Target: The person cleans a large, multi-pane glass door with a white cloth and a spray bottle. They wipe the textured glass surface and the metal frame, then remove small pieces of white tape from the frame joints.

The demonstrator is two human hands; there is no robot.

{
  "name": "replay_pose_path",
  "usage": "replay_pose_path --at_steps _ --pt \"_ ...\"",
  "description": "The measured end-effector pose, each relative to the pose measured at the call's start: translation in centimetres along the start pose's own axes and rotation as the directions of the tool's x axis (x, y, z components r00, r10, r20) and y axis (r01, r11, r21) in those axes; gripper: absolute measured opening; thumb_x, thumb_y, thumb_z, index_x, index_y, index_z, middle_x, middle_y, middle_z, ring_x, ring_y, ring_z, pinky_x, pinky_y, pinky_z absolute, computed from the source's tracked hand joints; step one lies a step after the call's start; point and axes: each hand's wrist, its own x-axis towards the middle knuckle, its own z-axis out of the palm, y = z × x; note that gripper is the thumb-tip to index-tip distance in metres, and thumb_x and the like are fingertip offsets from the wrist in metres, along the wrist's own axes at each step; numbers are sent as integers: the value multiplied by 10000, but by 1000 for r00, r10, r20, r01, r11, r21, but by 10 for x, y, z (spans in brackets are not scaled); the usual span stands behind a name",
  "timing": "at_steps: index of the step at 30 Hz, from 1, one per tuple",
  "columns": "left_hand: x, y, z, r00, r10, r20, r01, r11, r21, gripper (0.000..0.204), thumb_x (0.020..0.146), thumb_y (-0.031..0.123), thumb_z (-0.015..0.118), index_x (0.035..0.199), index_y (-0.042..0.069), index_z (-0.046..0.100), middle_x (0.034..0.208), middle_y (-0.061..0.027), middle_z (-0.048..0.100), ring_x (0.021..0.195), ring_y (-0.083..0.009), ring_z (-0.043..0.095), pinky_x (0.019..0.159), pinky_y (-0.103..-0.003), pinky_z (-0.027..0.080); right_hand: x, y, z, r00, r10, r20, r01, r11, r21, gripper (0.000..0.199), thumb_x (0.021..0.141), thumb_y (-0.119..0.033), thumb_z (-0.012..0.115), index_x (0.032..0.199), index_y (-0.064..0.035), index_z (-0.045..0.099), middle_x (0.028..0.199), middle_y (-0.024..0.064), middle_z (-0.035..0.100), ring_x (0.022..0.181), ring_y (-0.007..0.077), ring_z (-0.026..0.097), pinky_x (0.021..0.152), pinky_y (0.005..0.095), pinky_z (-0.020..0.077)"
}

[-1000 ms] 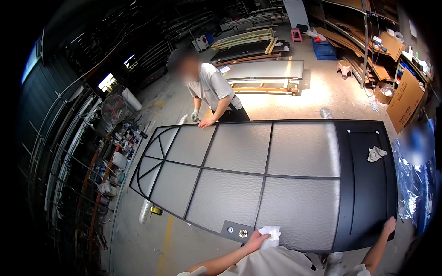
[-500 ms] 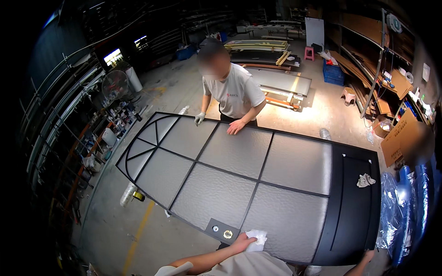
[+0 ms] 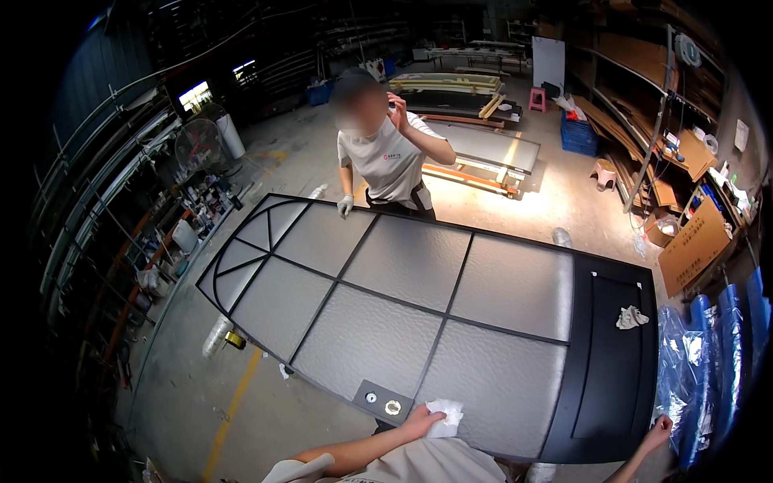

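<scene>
My left hand [image 3: 420,422] is closed on a crumpled white wipe [image 3: 446,416] at the near edge of a large black-framed door panel [image 3: 609,354]. The panel lies flat, with textured glass panes, black bars and an arched pattern at its left end. Beside this hand sits a dark lock plate [image 3: 382,401] with two round fittings. Just off the panel's near right corner, my right hand [image 3: 660,432] is raised with curled fingers; what they hold, if anything, is too small to make out. A grey-white rag [image 3: 632,317] rests on the solid black section.
Across the panel stands a co-worker [image 3: 386,161], one gloved hand at the panel's edge, the other raised beside the head. Plastic-wrapped supports [image 3: 216,336] show beneath the panel. Blue wrapped rolls [image 3: 702,362] and a cardboard sheet [image 3: 694,244] stand right; cluttered shelving [image 3: 181,233] lines the left.
My right hand has come away from the panel's edge and lifted slightly to the right. The co-worker's bare hand has left the glass and risen beside the head. My left hand keeps the wipe.
</scene>
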Motion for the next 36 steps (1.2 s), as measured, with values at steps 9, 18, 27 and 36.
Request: replay_pose_path --at_steps 9,18,27,36 --pt "-21 31 8 990 -125 -70 97 944 -316 309 985 145 671 1234 -25 738 1138 -90 787 1035 -178 742 909 -327 569 -307 -423 97 796 -594 114 461 719 520 199 867 154 707 1019 27 730 1052 163 765 939 283 743 847 371 603" --pt "-42 20 -3 978 -161 -128 85 883 -462 294 944 136 713 1182 -33 744 1111 -87 774 1001 -175 722 895 -334 559 -447 -410 141 8 -741 672 513 580 633 157 960 -230 763 1068 -121 798 1164 10 716 1096 230 671 959 395 537" --pt "-41 35 13 992 -99 -72 62 915 -399 297 954 105 698 1226 -14 711 1137 -90 766 1026 -189 728 921 -347 573 -435 -413 129 99 -740 666 388 645 659 94 869 -131 794 947 -109 746 1010 9 697 963 229 686 895 391 538" --pt "-23 24 11 991 -89 -97 44 919 -392 336 956 104 701 1266 -26 689 1178 -103 764 1073 -210 725 943 -352 561 -402 -452 120 520 -798 306 569 590 573 207 762 -4 816 936 -89 743 953 48 723 850 280 696 760 396 547"
